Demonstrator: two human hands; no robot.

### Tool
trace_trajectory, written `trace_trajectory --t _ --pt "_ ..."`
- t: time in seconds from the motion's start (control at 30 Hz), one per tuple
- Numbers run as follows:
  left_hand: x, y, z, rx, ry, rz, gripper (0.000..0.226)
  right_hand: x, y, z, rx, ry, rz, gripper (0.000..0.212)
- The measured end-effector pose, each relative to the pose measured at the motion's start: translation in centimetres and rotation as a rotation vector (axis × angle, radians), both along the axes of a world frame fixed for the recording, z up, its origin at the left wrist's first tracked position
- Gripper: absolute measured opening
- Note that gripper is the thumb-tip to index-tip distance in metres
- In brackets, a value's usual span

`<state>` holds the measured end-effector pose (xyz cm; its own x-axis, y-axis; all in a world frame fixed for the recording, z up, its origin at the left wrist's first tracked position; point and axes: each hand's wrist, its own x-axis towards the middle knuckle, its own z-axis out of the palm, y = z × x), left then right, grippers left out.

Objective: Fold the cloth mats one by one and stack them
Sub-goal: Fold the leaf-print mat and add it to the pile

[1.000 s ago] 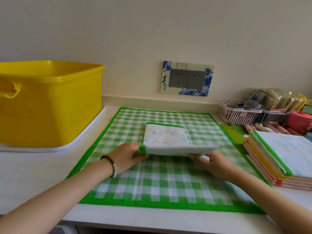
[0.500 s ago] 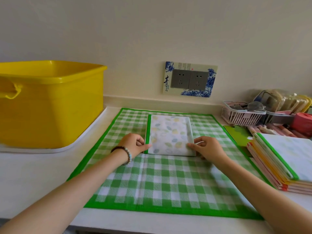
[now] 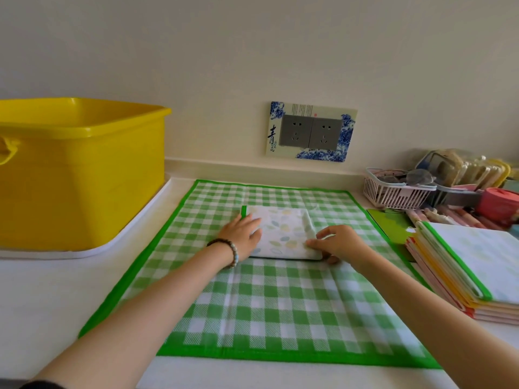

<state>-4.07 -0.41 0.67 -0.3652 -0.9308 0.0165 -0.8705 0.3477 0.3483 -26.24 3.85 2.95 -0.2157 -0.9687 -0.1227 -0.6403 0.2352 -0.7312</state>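
Note:
A small folded cloth mat (image 3: pixel 282 233), white with pale leaf print and a green edge, lies on a large green checked mat (image 3: pixel 269 310) spread over the counter. My left hand (image 3: pixel 241 234) rests flat on the folded mat's left side, fingers spread. At the mat's right front corner my right hand (image 3: pixel 335 242) pinches the folded layers. A stack of flat cloth mats (image 3: pixel 471 265) with green, yellow and pink edges lies at the right.
A big yellow tub (image 3: pixel 81 175) stands on a white tray at the left. A white basket (image 3: pixel 396 192), containers and a pink pot (image 3: pixel 500 202) crowd the back right. A wall socket plate (image 3: pixel 310 131) is behind the mat.
The folded mat was held lifted by its front edge, then laid flat. Both hands have since moved onto it, the left pressing its left side, the right gripping its right corner.

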Motion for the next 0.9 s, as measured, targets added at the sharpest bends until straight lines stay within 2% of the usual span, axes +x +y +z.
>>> trace_trajectory --t 0.07,0.17,0.23,0.37,0.57,0.9 --pt "-0.1 -0.2 -0.8 0.017 -0.066 0.012 0.051 0.3 0.2 -0.1 -0.088 0.024 -0.01 0.041" --pt "-0.1 -0.1 -1.3 0.007 -0.095 0.014 0.051 1.9 0.8 -0.2 -0.342 0.342 0.026 0.038" --pt "-0.2 -0.1 -1.3 -0.007 -0.108 0.02 0.051 3.6 0.5 -0.2 -0.389 0.404 0.145 0.037" --pt "-0.4 -0.1 -1.3 -0.027 -0.144 0.036 0.053 7.1 -2.2 -1.1 -0.251 0.492 0.341 0.046" --pt "-0.3 -0.2 -1.4 -0.041 -0.189 0.025 0.053 9.0 -4.1 -3.2 -0.112 0.65 0.421 0.053" --pt "-0.7 -0.7 0.7 -0.004 -0.262 0.032 0.053 3.2 -3.2 -2.8 0.016 0.69 0.355 0.066"
